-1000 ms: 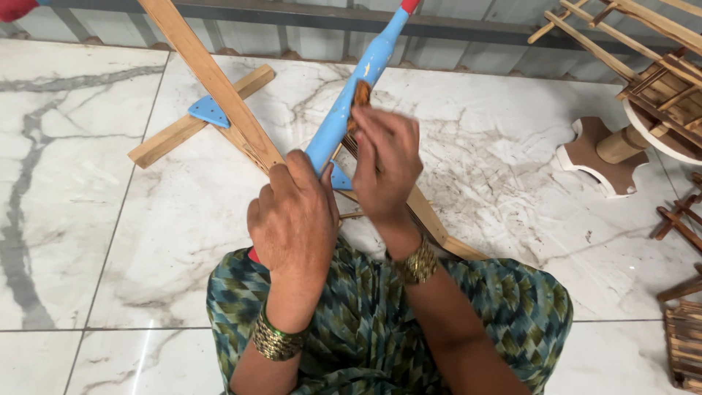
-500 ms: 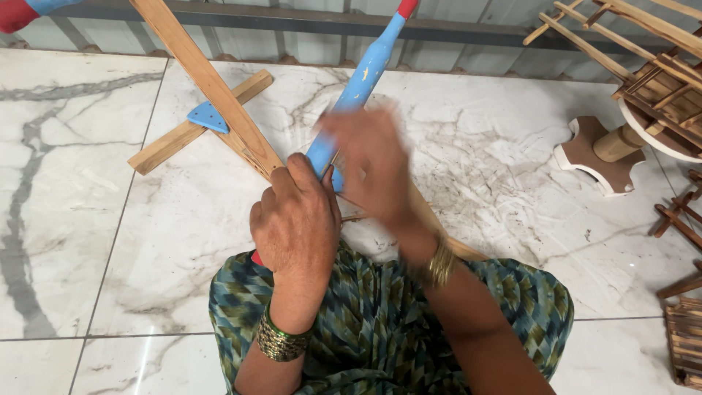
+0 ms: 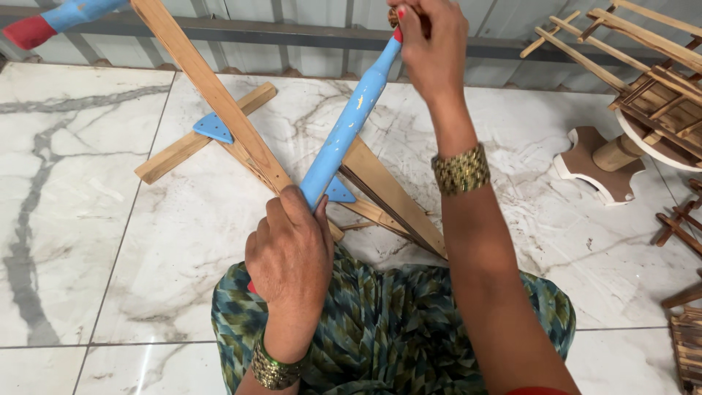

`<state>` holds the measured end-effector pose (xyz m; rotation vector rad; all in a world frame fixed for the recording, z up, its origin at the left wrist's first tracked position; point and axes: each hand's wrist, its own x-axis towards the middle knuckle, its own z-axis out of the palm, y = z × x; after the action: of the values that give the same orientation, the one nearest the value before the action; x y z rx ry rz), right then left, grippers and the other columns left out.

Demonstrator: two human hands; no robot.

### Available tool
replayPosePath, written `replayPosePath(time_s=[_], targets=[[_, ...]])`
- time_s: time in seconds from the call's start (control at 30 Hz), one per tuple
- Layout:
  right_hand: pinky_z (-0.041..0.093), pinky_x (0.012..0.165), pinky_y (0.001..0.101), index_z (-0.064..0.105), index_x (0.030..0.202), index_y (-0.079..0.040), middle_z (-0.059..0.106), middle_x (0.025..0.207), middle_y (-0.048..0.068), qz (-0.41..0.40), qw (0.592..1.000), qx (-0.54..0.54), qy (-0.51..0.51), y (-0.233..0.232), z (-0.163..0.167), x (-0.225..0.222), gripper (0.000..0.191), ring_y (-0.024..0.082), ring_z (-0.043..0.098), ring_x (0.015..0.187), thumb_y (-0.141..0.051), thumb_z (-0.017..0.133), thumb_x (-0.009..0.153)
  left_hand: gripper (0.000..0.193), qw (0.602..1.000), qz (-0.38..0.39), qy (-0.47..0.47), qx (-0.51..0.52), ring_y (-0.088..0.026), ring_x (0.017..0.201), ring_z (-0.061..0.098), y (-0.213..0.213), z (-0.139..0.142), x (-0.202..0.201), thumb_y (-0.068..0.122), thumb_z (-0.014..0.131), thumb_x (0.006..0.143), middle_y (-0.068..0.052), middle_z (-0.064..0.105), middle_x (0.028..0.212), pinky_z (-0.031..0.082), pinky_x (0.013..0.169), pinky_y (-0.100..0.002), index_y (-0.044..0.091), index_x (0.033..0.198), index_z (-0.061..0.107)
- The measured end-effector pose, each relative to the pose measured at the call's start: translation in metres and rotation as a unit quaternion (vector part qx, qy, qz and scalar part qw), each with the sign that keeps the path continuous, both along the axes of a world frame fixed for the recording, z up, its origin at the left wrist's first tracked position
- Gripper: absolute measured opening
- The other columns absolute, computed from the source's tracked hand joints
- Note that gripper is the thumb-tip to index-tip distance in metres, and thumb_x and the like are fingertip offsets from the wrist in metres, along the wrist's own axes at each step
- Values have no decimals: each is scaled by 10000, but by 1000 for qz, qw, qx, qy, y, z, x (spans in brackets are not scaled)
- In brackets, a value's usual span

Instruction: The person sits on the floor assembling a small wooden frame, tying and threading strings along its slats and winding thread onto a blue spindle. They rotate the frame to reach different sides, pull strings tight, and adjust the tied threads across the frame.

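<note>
Blue rod (image 3: 349, 124), painted, slanted, red at the top end, lies across the wooden frame (image 3: 219, 102) on the marble floor (image 3: 88, 219). Left hand (image 3: 291, 252) grip clenched around the rod's lower end, above the patterned lap. Right hand (image 3: 431, 44) grip pinched on the rod's top tip; a small brown piece shows there, unclear what. Blue triangular bracket (image 3: 213, 128) left of the rod. Wooden stand (image 3: 599, 164) well right of the rod.

rod (image 3: 344, 135) over frame (image 3: 219, 102) | left hand (image 3: 290, 249) low end, right hand (image 3: 431, 44) top (far end) | stand (image 3: 596, 164) right
</note>
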<state>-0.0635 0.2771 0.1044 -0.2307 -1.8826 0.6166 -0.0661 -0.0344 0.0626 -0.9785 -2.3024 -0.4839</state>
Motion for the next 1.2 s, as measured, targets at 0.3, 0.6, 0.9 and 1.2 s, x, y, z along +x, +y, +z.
replayPosePath(time_s=[0.3,0.6,0.9,1.2], targets=[[542,628,377,609,1028,-70,700,863,155,384,765,-514,66,54,-28,-28,268,237,676,673,-260,455,1136,363,1000,3,-5,-4,-182,521,575,-4,-1,3,401,726,959,-44,522,720,455,463,-323,79,939,557],[580,896,361,653,1119,-63,727,1060,135,115,932,-190,287,-7,-36,-39,213,203,694,947,-189,482,1141,351,1000,-1,-24,5,-195,525,581,-8,0,5,400,730,944,-37,521,705,460,472,-339,89,942,567],[527,881,322,714,1127,-70,675,1081,88,-65,996,58,11,-99,-29,17,142,218,617,980,4,621,1049,363,1000,-3,-1,-2,-199,582,627,25,7,-9,418,715,944,-41,551,740,485,518,-343,105,908,535],[498,1046,449,728,1189,-68,735,1272,85,-68,981,181,-26,-155,-35,34,241,296,613,1261,-2,635,977,358,1000,-7,-15,-4,-224,573,640,17,6,-9,389,718,944,-63,563,735,493,502,-349,77,925,542]])
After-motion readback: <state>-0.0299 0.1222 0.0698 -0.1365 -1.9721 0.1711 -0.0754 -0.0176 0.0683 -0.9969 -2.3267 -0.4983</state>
